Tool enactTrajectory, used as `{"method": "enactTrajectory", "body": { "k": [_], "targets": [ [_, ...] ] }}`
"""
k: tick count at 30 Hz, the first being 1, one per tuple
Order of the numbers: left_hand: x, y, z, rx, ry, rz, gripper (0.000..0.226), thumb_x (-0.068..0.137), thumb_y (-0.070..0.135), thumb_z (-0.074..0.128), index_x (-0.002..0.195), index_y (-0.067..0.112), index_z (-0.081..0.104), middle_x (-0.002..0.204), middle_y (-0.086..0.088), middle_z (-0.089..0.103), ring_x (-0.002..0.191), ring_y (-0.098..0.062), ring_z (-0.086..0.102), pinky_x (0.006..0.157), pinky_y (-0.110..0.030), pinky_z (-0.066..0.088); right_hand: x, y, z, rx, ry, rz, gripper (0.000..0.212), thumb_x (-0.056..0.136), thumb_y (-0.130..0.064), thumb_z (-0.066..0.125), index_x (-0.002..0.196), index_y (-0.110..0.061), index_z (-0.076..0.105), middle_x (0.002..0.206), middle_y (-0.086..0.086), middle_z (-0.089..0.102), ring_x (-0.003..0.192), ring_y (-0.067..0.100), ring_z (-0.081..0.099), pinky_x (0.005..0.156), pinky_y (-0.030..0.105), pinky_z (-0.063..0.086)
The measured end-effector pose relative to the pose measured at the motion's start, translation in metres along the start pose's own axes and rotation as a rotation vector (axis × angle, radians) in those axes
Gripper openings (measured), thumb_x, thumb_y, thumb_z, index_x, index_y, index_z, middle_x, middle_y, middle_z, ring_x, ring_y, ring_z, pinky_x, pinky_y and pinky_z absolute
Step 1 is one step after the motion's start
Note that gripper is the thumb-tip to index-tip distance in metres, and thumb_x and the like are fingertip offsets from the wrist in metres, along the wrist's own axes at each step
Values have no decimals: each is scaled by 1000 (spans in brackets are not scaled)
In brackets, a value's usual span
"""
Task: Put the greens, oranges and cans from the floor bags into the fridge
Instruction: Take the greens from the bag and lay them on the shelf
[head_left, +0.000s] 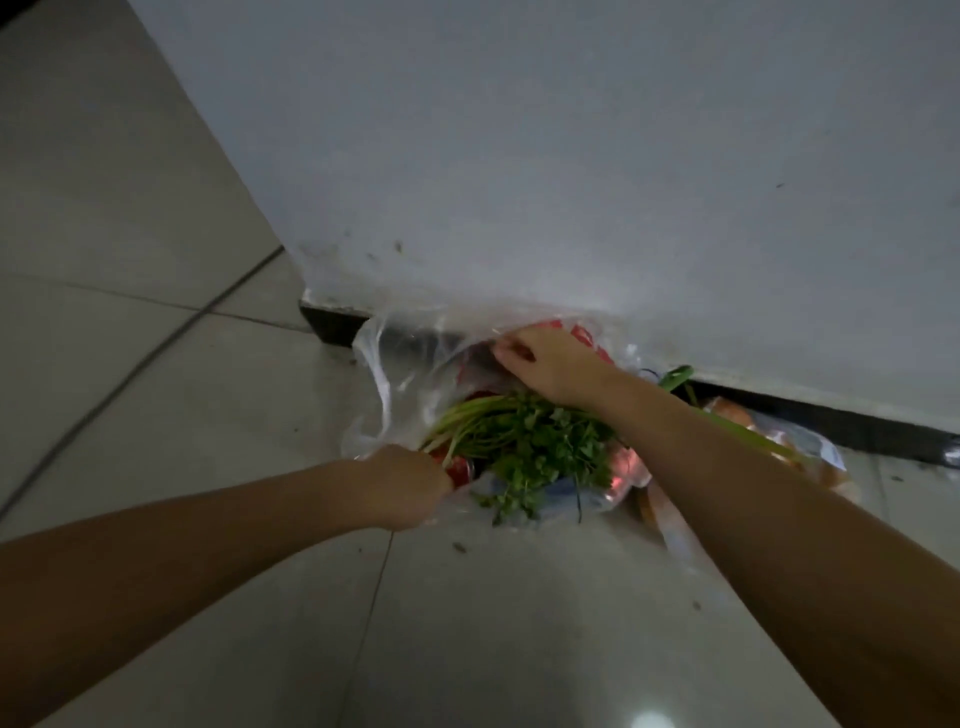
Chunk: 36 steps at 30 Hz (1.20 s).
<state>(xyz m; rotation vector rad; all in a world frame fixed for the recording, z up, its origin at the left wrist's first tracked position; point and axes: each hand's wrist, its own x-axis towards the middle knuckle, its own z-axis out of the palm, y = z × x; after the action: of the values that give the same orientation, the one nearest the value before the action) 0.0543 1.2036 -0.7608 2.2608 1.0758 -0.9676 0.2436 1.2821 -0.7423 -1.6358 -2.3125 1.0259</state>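
Observation:
A clear plastic bag (395, 364) lies on the tiled floor against the foot of a white wall. A bunch of leafy greens (540, 447) lies across its mouth, with red cans (460, 470) showing beneath. My left hand (410, 486) grips the near edge of the bag. My right hand (545, 364) pinches the far edge of the bag, holding the mouth apart. A second clear bag with oranges (737, 415) sits to the right, partly hidden behind my right forearm. The fridge is out of sight.
The white wall (571, 182) with a dark skirting strip (831, 421) rises directly behind the bags. Pale floor tiles (156, 312) spread to the left and toward me. A long green stalk (675, 376) pokes out beside my right wrist.

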Motion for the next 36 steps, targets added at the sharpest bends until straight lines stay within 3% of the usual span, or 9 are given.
{"method": "enactTrajectory", "body": {
  "k": [5, 8, 10, 13, 17, 21, 28, 32, 36],
  "targets": [
    [5, -6, 10, -341, -170, -4, 31, 102, 17, 33, 117, 1, 55, 113, -18, 60, 89, -26, 53, 85, -38, 45, 18, -9, 6, 22, -151, -15, 45, 98, -27, 46, 141, -19, 37, 133, 6, 53, 118, 23, 53, 95, 27, 39],
    [29, -13, 9, -477, -182, -155, 32, 100, 24, 40, 108, 2, 61, 87, -6, 56, 72, -16, 47, 76, -29, 41, 33, -2, 18, -28, -137, 29, 40, 97, -22, 47, 135, -15, 43, 118, 3, 59, 105, 20, 57, 85, 25, 40],
    [43, -12, 8, -813, -104, -278, 22, 98, 23, 44, 83, 15, 58, 72, 4, 47, 61, -7, 44, 66, -23, 44, 43, -1, 23, -130, -149, 53, 19, 95, -19, 47, 102, -12, 63, 93, -4, 59, 79, 15, 56, 73, 26, 40],
    [55, 5, 11, -1760, 40, -517, 26, 97, 21, 44, 77, 10, 57, 69, -5, 59, 59, -16, 55, 69, -28, 54, 51, -5, 28, -288, -272, 87, 40, 94, -15, 46, 54, -12, 49, 62, -1, 48, 55, 12, 42, 59, 27, 37],
    [76, 31, 13, -2371, 223, -812, 43, 95, 42, 43, 104, 5, 63, 84, -15, 70, 67, -25, 67, 48, -27, 53, 55, -9, 42, -330, -412, 108, 46, 100, -27, 40, 55, -17, 43, 61, -2, 43, 55, 12, 40, 52, 24, 32],
    [93, 38, 4, -2804, 465, -784, 40, 96, 42, 39, 118, 17, 61, 112, -12, 64, 95, -32, 63, 72, -41, 57, 58, -12, 40, -160, -485, 76, 40, 95, -37, 49, 82, -2, 63, 85, 11, 62, 77, 26, 57, 80, 34, 48],
    [102, 41, -2, -3075, 671, -355, 39, 95, 40, 44, 125, 20, 58, 122, -11, 59, 113, -32, 56, 97, -47, 48, 53, -17, 30, -218, -585, -16, 28, 92, -35, 54, 91, -13, 70, 90, 4, 66, 80, 20, 60, 76, 32, 50],
    [102, 46, -7, -2924, 509, -175, 50, 87, 53, 52, 127, 22, 58, 125, -13, 60, 115, -33, 58, 98, -49, 47, 55, -10, 10, -231, -578, 23, 29, 88, -32, 53, 101, -11, 67, 106, 12, 66, 89, 25, 61, 83, 39, 52],
    [78, 66, -19, -2735, 283, -304, 37, 84, 40, 66, 109, 13, 69, 109, -12, 70, 102, -30, 65, 93, -44, 51, 29, -4, -23, -338, -561, 140, 38, 89, -32, 57, 115, -5, 54, 102, 10, 54, 91, 24, 53, 77, 33, 43]
  ]
}}
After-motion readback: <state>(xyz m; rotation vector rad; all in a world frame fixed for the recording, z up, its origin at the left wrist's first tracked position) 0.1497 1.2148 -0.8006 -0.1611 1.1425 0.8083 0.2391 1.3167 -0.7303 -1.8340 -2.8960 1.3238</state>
